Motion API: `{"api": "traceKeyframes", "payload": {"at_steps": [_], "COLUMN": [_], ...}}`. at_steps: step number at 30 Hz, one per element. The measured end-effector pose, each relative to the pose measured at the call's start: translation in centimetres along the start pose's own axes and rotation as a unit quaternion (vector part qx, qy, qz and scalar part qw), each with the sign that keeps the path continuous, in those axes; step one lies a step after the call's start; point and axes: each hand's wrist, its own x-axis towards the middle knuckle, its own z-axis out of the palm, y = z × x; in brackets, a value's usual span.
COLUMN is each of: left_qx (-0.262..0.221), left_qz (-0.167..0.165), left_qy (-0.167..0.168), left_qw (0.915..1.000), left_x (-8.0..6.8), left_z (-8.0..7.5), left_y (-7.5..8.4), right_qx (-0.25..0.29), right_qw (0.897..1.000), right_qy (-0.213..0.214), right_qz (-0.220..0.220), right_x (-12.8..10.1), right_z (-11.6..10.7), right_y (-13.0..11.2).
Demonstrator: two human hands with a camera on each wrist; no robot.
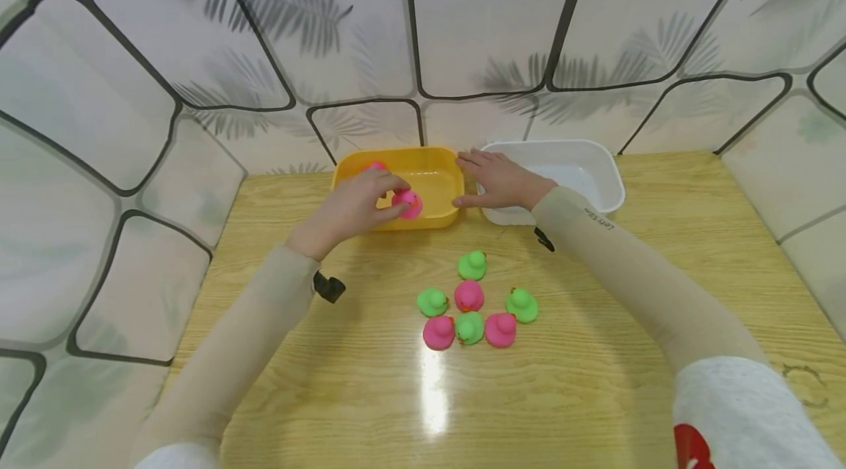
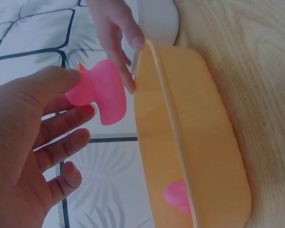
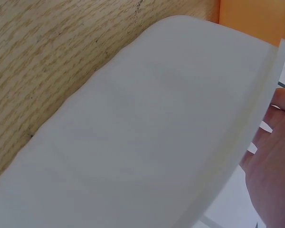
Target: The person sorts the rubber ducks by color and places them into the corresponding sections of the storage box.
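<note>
A pink rubber duck [image 2: 104,90] is pinched between the thumb and fingers of my left hand [image 1: 360,205], above the yellow bin [image 1: 439,179]. Inside that bin, at its left end, another pink duck [image 2: 178,195] shows. My right hand [image 1: 499,179] touches the yellow bin's right rim with its fingers extended, its palm over the left part of the white bin [image 1: 611,179]. On the table before the bins lie several loose ducks, among them a green duck [image 1: 472,265] and a pink duck [image 1: 469,296].
Both bins stand side by side at the back of the wooden table [image 1: 370,381], against a patterned wall covering [image 1: 489,28]. The nearer ducks form a loose cluster in the middle, with another green duck [image 1: 522,305] at its right.
</note>
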Motion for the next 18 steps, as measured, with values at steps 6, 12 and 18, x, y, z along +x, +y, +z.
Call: {"api": "traceKeyframes", "payload": {"at_steps": [6,12,18], "left_qx": [-0.003,-0.016,-0.023], "left_qz": [-0.02,-0.045,-0.073], "left_qy": [-0.005,-0.007,-0.009], "left_qw": [0.9998,0.9988,0.997], "left_x": [0.9,1.6,2.1], "left_z": [-0.1,0.0,0.3], "left_y": [-1.0,-2.4,-3.8], "right_qx": [-0.002,-0.004,0.001], "right_qw": [1.0,1.0,1.0], "right_qy": [0.002,0.005,0.008], "right_qz": [-0.001,-0.002,-0.004], "right_x": [0.0,0.0,0.0], "right_z": [0.0,0.0,-0.1], "right_y": [0.0,0.1,-0.2]}}
